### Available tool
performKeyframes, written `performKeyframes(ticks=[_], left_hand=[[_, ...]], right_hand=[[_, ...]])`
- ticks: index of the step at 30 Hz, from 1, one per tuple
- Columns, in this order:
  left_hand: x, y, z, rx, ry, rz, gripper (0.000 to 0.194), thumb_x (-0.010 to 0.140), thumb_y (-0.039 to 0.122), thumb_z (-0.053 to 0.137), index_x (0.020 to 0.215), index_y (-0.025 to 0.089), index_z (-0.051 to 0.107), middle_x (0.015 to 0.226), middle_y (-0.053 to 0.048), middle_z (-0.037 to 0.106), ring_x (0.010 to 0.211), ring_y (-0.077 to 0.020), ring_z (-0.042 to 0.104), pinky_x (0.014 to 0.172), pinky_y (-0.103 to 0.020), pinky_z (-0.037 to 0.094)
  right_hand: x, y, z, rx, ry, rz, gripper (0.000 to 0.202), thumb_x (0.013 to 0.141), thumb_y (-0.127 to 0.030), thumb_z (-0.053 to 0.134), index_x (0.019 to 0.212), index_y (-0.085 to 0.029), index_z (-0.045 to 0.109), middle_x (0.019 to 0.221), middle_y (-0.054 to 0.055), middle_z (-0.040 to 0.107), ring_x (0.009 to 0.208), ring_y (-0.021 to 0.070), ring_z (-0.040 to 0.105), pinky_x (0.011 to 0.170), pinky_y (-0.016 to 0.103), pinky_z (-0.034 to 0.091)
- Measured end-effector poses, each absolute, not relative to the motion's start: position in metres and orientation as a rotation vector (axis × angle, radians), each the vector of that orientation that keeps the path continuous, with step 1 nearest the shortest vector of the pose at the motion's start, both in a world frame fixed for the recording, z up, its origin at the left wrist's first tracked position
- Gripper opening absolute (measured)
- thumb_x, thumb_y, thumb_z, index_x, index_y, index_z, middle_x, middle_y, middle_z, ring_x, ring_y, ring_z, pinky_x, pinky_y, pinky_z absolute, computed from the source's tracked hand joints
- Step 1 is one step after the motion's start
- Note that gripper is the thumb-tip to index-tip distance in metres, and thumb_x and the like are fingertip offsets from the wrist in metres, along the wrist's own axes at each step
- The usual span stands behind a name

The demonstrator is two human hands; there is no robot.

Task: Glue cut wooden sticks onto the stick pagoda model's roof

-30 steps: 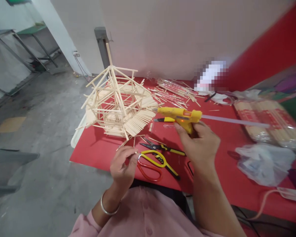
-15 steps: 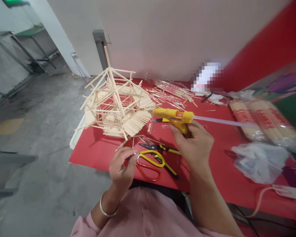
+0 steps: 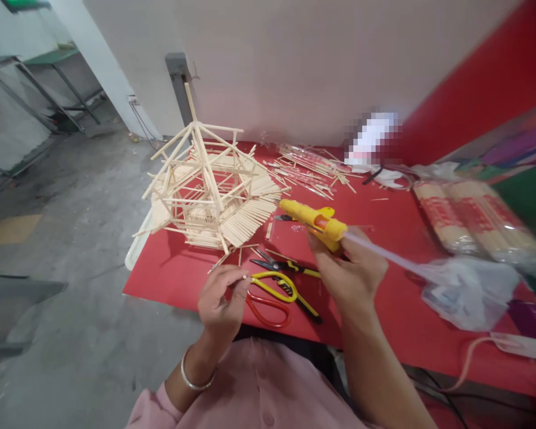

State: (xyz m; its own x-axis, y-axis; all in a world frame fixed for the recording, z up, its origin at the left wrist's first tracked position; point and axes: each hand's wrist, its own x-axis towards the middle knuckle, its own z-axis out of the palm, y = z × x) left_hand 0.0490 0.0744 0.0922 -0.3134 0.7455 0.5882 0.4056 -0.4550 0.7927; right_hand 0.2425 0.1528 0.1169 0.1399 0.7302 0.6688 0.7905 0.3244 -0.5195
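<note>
My right hand (image 3: 351,268) is closed round the handle of a yellow hot glue gun (image 3: 312,220), and a long translucent glue stick (image 3: 388,253) sticks out of its back. The gun's nozzle points left, towards a model pavilion (image 3: 205,190) built of thin wooden sticks. My left hand (image 3: 223,298) pinches a small wooden stick (image 3: 245,277), of which only the end shows clearly. Just right of that hand lie scissors (image 3: 274,292) with one yellow and one red handle loop. Behind them rest black-and-yellow pliers (image 3: 286,266).
A red-covered table (image 3: 361,322) carries loose sticks and wrappers (image 3: 312,170) at the back. Packs of wooden sticks (image 3: 477,220) lie at the right, with a crumpled plastic bag (image 3: 469,295) in front. A white power strip (image 3: 522,345) sits at the right edge.
My right hand has tilted the glue gun, so its nozzle is slightly higher relative to its back and the glue stick slopes down to the right. My left hand stays almost still.
</note>
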Motion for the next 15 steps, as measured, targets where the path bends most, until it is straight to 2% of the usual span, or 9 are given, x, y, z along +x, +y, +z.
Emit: performKeyframes(ticks=[3,5,11,15], left_hand=[[0.049,0.075,0.092,1.649,1.469,1.852,0.009,0.084,0.011,0.068,0.088,0.018,0.071,0.078,-0.002,0.070,0.073,-0.0130,0.067,0.065,-0.023,0.055],[0.050,0.076,0.093,1.652,1.460,1.853,0.009,0.084,0.011,0.068,0.088,0.018,0.071,0.078,-0.002,0.070,0.072,-0.0126,0.066,0.063,-0.022,0.055],[0.050,0.076,0.093,1.657,1.474,1.833,0.009,0.084,0.012,0.068,0.089,0.018,0.071,0.079,-0.002,0.070,0.073,-0.0131,0.067,0.064,-0.023,0.055],[0.047,0.077,0.092,1.660,1.478,1.850,0.009,0.085,0.011,0.068,0.088,0.019,0.071,0.078,-0.002,0.071,0.073,-0.0129,0.067,0.064,-0.023,0.055]], right_hand=[[0.237,0.150,0.113,-1.352,-1.616,-0.071,0.010,0.084,-0.030,0.070,0.090,-0.023,0.073,0.083,0.004,0.070,0.073,0.0196,0.063,0.070,0.034,0.052],[0.233,0.150,0.112,-1.305,-1.630,-0.090,0.014,0.085,-0.025,0.068,0.098,-0.024,0.074,0.090,0.005,0.073,0.080,0.0206,0.066,0.074,0.034,0.055],[0.223,0.157,0.109,-1.261,-1.704,-0.103,0.025,0.087,-0.022,0.066,0.110,-0.026,0.072,0.098,0.004,0.075,0.086,0.0185,0.069,0.082,0.032,0.056],[0.229,0.151,0.110,-1.274,-1.701,-0.120,0.025,0.086,-0.022,0.066,0.110,-0.025,0.072,0.097,0.005,0.075,0.083,0.0199,0.069,0.077,0.033,0.057]])
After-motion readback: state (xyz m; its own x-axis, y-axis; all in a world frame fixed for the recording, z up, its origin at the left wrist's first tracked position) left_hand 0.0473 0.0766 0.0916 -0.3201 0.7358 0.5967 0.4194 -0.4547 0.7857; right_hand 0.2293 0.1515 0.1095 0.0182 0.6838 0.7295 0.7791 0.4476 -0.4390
